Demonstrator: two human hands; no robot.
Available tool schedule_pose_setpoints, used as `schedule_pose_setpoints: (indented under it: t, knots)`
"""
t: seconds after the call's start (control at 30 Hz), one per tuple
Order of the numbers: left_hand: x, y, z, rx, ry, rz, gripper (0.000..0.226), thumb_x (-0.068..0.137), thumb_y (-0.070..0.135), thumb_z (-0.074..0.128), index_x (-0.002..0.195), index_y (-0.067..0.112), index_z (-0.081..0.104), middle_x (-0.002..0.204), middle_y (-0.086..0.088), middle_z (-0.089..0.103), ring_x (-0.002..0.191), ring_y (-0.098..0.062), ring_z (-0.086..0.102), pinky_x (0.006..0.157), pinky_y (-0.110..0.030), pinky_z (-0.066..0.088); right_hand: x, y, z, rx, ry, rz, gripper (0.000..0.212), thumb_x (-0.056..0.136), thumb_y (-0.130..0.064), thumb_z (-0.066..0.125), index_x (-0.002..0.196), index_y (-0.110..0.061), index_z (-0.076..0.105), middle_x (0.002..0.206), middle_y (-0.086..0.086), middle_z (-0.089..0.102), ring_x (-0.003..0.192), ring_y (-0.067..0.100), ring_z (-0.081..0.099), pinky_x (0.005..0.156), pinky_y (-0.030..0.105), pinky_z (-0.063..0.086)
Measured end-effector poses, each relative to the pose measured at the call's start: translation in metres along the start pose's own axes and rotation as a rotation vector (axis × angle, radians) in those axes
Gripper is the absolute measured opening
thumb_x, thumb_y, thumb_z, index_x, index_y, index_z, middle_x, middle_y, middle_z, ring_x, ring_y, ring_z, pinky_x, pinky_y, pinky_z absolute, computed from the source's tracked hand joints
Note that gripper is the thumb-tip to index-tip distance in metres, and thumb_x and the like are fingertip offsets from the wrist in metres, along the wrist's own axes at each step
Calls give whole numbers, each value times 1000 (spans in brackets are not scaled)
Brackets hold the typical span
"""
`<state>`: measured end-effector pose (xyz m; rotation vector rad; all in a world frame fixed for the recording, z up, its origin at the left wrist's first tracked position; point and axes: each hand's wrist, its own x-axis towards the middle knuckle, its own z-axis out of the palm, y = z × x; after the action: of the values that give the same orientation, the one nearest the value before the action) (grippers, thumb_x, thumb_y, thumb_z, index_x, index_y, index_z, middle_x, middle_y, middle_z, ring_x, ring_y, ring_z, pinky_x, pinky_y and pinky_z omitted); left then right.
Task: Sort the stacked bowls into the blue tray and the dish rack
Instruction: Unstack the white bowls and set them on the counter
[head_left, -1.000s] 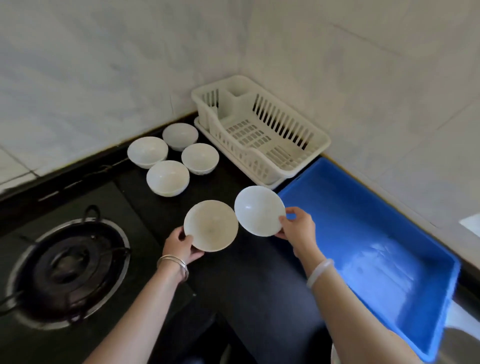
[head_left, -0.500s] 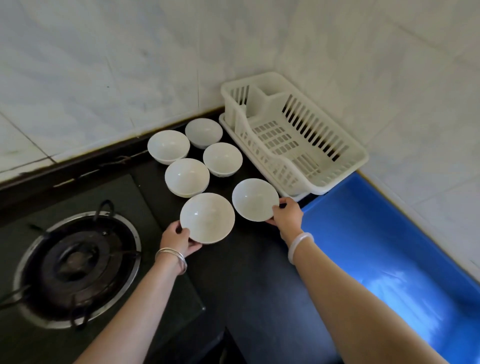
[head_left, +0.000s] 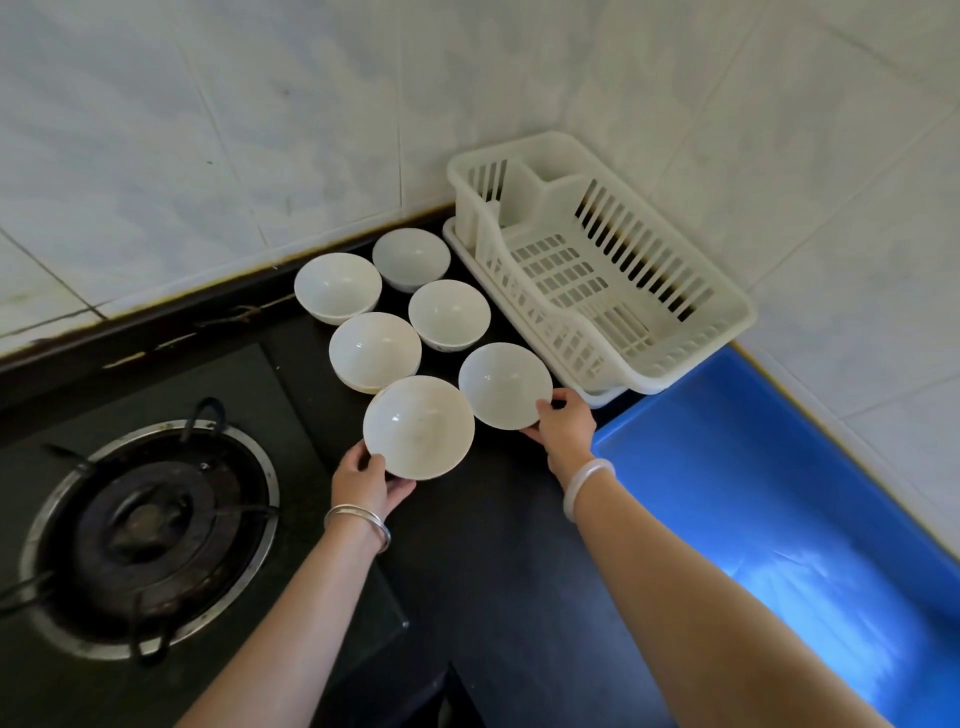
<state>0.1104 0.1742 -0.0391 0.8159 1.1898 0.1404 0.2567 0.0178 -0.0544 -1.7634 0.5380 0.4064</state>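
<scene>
Beside the dish rack (head_left: 647, 371), right hand (head_left: 566, 428) is pinching one white bowl (head_left: 503, 385). Left hand (head_left: 365, 480) is gripping the nearer bowl (head_left: 418, 427).

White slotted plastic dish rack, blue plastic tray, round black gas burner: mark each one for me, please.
white slotted plastic dish rack (head_left: 691, 353), head view, near rim
blue plastic tray (head_left: 753, 493), head view, bare floor
round black gas burner (head_left: 143, 519), head view, centre cap

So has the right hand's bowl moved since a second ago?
Yes: the bowl in the right hand went forward, from short of the dish rack's near corner to beside it.
</scene>
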Motion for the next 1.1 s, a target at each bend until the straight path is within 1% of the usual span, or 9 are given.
schedule_pose_setpoints:
  t: [0.17,0.33,0.43,0.6,0.7,0.8,0.93,1.0,1.1]
  knots:
    - [0,-2,4,-45,39,3,40,94,6,44,132,18,46,125,-10,51,92,-29,58,69,-39,53,4,-3,6,34,-10,10,15,91,-7,56,104,-16,53,108,5,50,97,26,59,44,21,55]
    - [0,-3,5,-86,58,-4,38,93,7,46,130,17,48,116,-8,52,99,-32,59,60,-34,53,6,-3,8,45,-14,13,23,91,-8,55,114,-12,54,111,6,51,97,26,59,48,22,56]
    - [0,-6,6,-94,78,1,37,93,8,47,129,16,48,118,-9,53,105,-35,60,66,-36,53,4,-2,6,59,-46,33,29,93,-10,53,121,-13,52,121,8,53,105,28,61,56,25,57]
    - [-5,-18,5,-64,95,86,37,92,12,49,129,15,49,123,-10,55,100,-27,61,75,-32,53,-4,-2,-1,18,-183,63,44,97,-22,48,140,-19,39,133,10,53,100,26,64,75,34,57]
    - [-11,-29,4,22,51,187,43,93,11,47,135,17,44,133,-10,53,113,-25,57,89,-33,50,-13,-2,-8,-21,-268,71,48,99,-26,44,145,-23,33,140,9,48,107,28,62,85,38,54]
    - [-22,-42,2,139,-9,218,50,93,13,48,142,20,35,140,-10,48,124,-27,50,95,-34,47,-26,1,-23,-66,-283,26,49,99,-28,41,147,-22,30,143,8,46,107,28,61,84,35,53]
    - [-44,-69,-1,278,-106,207,50,93,10,49,140,8,35,138,-18,48,122,-29,52,92,-31,47,-56,13,-68,-175,-232,-93,38,98,-31,39,135,-23,47,130,5,56,91,17,65,76,29,53]
    - [-60,-84,3,353,-183,211,41,92,7,50,133,4,45,126,-21,56,109,-27,59,88,-29,48,-77,24,-100,-235,-181,-185,27,97,-31,40,117,-26,57,120,4,62,82,12,65,73,29,53]
    - [-93,-107,15,511,-353,257,33,91,6,51,124,0,55,105,-16,62,87,-20,62,80,-27,52,-111,47,-156,-304,-88,-277,17,96,-28,42,96,-28,60,104,2,68,72,7,66,78,34,53]
